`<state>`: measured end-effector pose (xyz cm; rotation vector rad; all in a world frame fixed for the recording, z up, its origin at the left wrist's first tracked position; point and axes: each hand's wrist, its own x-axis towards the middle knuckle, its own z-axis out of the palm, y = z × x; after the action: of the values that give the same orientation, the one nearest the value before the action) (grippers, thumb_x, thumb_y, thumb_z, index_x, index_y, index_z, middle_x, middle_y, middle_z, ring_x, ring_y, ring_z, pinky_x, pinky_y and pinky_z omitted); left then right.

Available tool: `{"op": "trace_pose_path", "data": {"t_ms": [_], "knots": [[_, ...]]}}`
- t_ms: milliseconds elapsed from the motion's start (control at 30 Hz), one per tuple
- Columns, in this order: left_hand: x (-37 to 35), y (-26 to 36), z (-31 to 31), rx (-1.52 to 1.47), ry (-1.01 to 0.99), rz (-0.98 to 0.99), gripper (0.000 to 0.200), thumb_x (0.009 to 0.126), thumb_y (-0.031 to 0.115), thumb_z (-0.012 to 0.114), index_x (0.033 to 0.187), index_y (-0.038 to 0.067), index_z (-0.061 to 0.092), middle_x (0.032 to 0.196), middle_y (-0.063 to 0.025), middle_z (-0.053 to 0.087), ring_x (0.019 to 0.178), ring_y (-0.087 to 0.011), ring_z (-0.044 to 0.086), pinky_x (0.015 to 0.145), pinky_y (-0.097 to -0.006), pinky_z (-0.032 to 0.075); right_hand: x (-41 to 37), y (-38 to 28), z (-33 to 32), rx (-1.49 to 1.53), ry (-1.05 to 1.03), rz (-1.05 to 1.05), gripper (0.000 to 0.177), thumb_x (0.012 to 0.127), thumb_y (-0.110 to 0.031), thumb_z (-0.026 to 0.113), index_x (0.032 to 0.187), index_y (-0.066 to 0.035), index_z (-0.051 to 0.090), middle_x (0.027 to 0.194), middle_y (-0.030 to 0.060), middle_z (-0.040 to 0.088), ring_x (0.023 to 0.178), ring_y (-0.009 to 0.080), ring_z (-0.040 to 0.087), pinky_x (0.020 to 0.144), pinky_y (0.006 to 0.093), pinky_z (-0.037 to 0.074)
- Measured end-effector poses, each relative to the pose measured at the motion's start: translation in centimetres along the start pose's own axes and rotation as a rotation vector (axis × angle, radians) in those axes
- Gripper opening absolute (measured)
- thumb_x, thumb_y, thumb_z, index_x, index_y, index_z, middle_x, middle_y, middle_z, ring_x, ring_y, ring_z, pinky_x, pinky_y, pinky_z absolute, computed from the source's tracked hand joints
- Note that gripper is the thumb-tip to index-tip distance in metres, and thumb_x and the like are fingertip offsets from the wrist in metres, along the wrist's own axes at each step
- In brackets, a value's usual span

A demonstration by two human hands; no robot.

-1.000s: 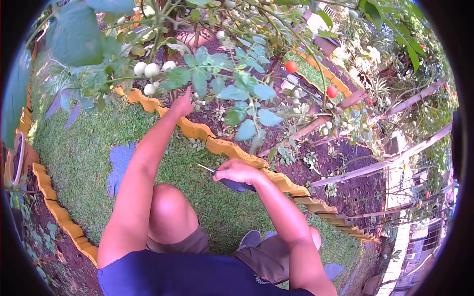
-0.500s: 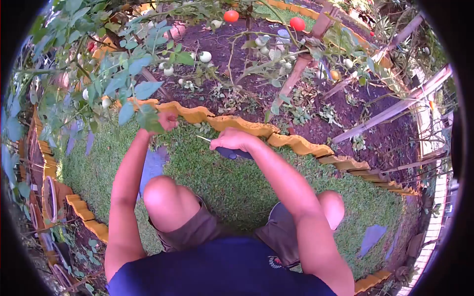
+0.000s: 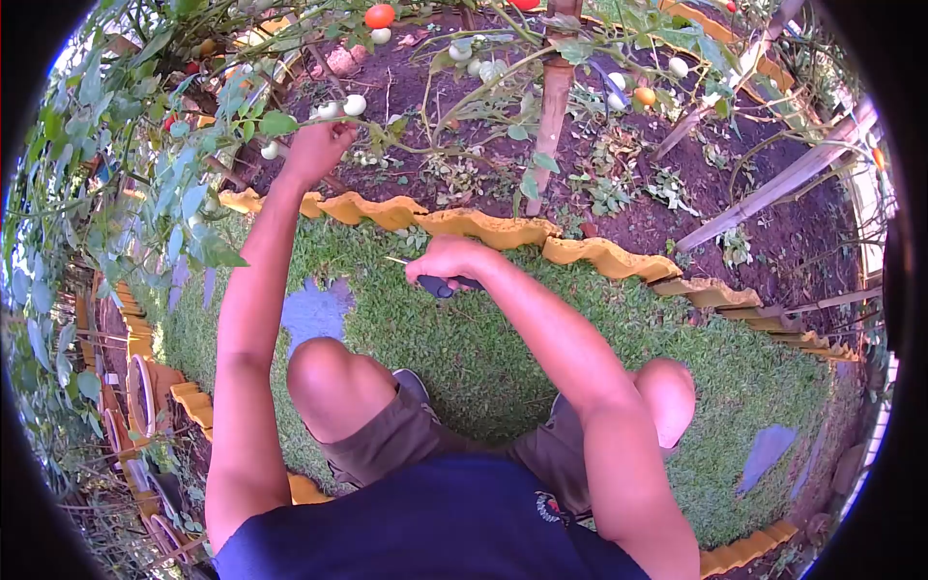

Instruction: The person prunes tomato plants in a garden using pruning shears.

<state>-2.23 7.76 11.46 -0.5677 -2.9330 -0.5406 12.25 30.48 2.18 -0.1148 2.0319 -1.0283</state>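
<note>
Gripping a dark-handled tool, right hand hides its middle.

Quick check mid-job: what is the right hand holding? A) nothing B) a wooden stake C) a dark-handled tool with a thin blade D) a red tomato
C: the right hand is closed around the dark-handled tool, its thin blade poking out past the fingers above the grass.

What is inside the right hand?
The right hand is closed on a dark-handled tool; a thin metal tip pokes out over the grass. The fingers cover its middle, so its type is unclear.
</note>
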Motion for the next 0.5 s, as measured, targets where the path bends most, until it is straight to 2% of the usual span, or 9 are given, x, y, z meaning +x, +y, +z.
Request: {"op": "trace_pose_path", "data": {"t_ms": [133, 233, 267, 400, 500], "knots": [[3.2, 1.4, 3.0, 0.357, 0.045, 0.031, 0.038, 0.083, 0.036, 0.073, 0.105, 0.006, 0.070, 0.090, -0.0163, 0.071, 0.091, -0.0342, 0.070, 0.081, -0.0434, 0.054, 0.0, 0.2, 0.0, 0.007, 0.027, -0.054, 0.046, 0.068, -0.048, 0.075, 0.063, -0.004, 0.063, 0.058, 0.0078, 0.060, 0.047, 0.0197, 0.057, 0.044, 0.0358, 0.045], [5.3, 1.4, 4.1, 0.570, -0.157, 0.070, 0.034, 0.079, 0.038, 0.076, 0.093, 0.008, 0.071, 0.090, -0.0170, 0.071, 0.091, -0.0350, 0.070, 0.081, -0.0452, 0.055, -0.4, 0.1, -0.2, 0.013, 0.026, -0.072, 0.046, 0.069, -0.048, 0.075, 0.064, -0.004, 0.063, 0.060, 0.0083, 0.061, 0.049, 0.0193, 0.058, 0.046, 0.0359, 0.046], [5.6, 1.3, 4.3, 0.542, -0.201, 0.030, 0.025, 0.079, 0.032, 0.074, 0.087, 0.009, 0.071, 0.090, -0.0174, 0.072, 0.089, -0.0372, 0.070, 0.080, -0.0466, 0.055, -0.6, 0.1, -0.3, 0.012, 0.017, -0.065, 0.045, 0.069, -0.047, 0.076, 0.066, -0.004, 0.064, 0.062, 0.0086, 0.063, 0.051, 0.0192, 0.059, 0.047, 0.0360, 0.047], [6.3, 0.4, 4.8, 0.428, -0.216, -0.052, 0.012, 0.078, 0.017, 0.067, 0.085, 0.007, 0.071, 0.088, -0.0181, 0.073, 0.085, -0.0372, 0.070, 0.077, -0.0467, 0.055, -0.5, 0.3, -0.8, 0.031, 0.022, -0.055, 0.045, 0.069, -0.048, 0.077, 0.069, -0.004, 0.065, 0.065, 0.0086, 0.064, 0.053, 0.0187, 0.060, 0.049, 0.0350, 0.048], [7.2, -0.9, 4.9, 0.337, -0.182, -0.020, 0.013, 0.077, 0.017, 0.067, 0.085, 0.007, 0.071, 0.086, -0.0165, 0.073, 0.083, -0.0332, 0.071, 0.076, -0.0446, 0.054, 0.1, 0.2, -1.3, 0.031, 0.100, -0.070, 0.045, 0.069, -0.050, 0.075, 0.071, -0.006, 0.068, 0.064, 0.0073, 0.065, 0.054, 0.0185, 0.060, 0.053, 0.0343, 0.049]]}}
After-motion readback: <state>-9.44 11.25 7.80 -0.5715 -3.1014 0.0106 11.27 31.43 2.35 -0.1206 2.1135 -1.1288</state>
